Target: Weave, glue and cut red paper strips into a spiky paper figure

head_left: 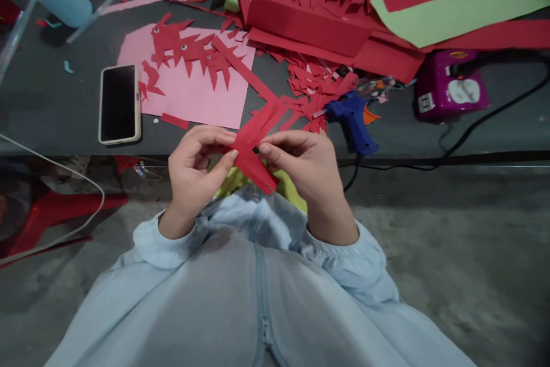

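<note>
A folded red paper strip (254, 168) is held between both hands at the table's front edge, its lower end pointing toward my body. My left hand (200, 169) pinches it on the left side between thumb and fingers. From the right, my right hand (303, 164) pinches it near the bend, thumb and forefinger close together. Just beyond the hands lies a pink sheet (206, 101) with red cut-paper shapes (189, 49) bearing small eyes. A blue glue gun (353, 123) rests to the right of my right hand.
A phone (120, 105) lies left of the pink sheet. Red paper scraps (320, 83) and folded red strips (309, 26) cover the back. Green paper (464, 3) is at the back right, near a purple box (449, 86) with a black cable (494, 109). A red stool (64, 212) stands lower left.
</note>
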Tool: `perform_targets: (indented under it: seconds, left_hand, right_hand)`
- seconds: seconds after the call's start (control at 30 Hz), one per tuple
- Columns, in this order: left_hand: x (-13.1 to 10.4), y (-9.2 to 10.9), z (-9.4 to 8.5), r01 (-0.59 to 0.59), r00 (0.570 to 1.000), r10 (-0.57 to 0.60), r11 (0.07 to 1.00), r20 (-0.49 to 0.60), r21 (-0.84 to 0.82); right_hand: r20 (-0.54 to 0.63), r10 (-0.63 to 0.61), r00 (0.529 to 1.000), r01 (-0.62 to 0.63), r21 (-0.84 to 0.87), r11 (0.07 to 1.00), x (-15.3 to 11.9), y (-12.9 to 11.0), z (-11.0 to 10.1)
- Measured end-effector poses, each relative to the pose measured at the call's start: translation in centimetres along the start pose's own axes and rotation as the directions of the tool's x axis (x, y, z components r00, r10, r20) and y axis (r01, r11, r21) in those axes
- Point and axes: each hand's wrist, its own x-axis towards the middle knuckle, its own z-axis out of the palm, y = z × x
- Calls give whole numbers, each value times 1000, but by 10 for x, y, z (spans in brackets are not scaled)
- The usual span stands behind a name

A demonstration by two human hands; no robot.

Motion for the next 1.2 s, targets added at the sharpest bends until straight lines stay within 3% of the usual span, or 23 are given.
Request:
perform_targets:
  seconds: [0.17,0.23,0.3,0.37,0.47,0.63,0.8,1.0,1.2]
  left_hand:
    - [-4,1,6,21,1000,-20,999,13,-49]
    - [-5,3,7,113,994,-111,990,18,-83]
    - [-4,5,7,281,959,-277,956,58,-90]
    - [-3,8,7,439,895,-429,895,119,-78]
    - [-1,11,9,538,839,-521,838,156,-91]
    - [0,14,12,561,827,-546,817,133,-133]
    - [0,13,14,537,843,-521,824,131,-180]
    - [1,12,14,552,833,-525,812,176,-191]
    - [-1,5,16,482,876,-471,845,107,-229]
  right_hand:
    - [44,65,997,-66,28,997,3,4,1]
    - [53,82,995,-84,32,996,2,4,1]
    - [65,79,995,-82,48,995,1,3,2]
    - [82,57,995,-61,49,997,1,2,3]
    - [74,43,996,-43,3,999,0,3,5]
    - [-17,50,999,-51,-52,997,-1,6,4]
    - [-52,31,998,-32,-29,999,1,7,2]
    - [45,39,998,-40,25,999,1,4,0]
    - [65,65,996,-72,112,991,1,5,0]
